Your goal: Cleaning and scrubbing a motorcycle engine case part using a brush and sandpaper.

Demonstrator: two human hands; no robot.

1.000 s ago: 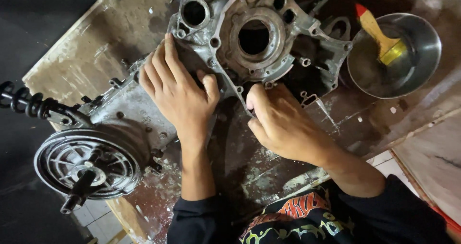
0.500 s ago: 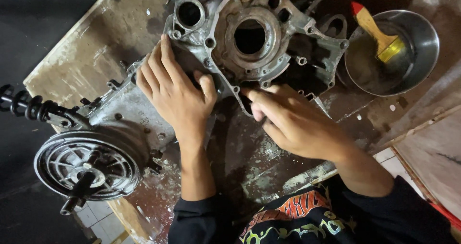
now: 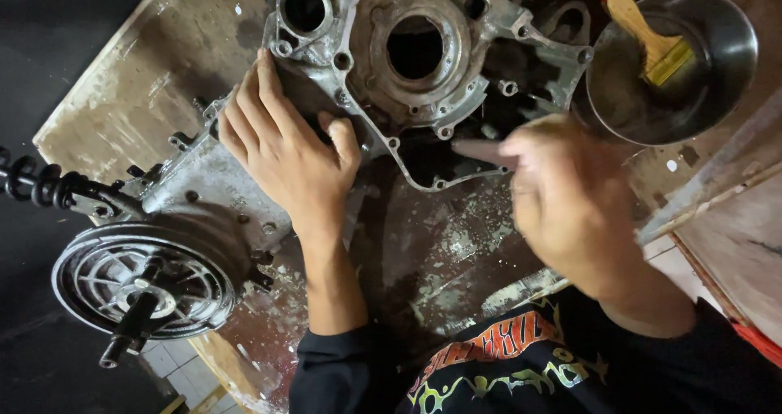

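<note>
A grey, grimy metal engine case (image 3: 456,88) with a large round opening lies on a stained wooden board (image 3: 138,88). My left hand (image 3: 285,149) rests flat on the case's left part, fingers spread, holding nothing. My right hand (image 3: 570,202) hovers just right of the case's lower edge. It is blurred, with one finger pointing left toward the case rim. Whether it holds anything cannot be made out.
A steel bowl (image 3: 717,64) with a yellow-handled brush (image 3: 643,35) in it stands at the upper right. A round finned drum (image 3: 138,280) and a black coil spring (image 3: 41,186) are attached at the left. A wooden plank edge (image 3: 733,219) runs on the right.
My right hand has lifted off the lower rim of the case and moved right and toward me. The left hand has stayed pressed on the case.
</note>
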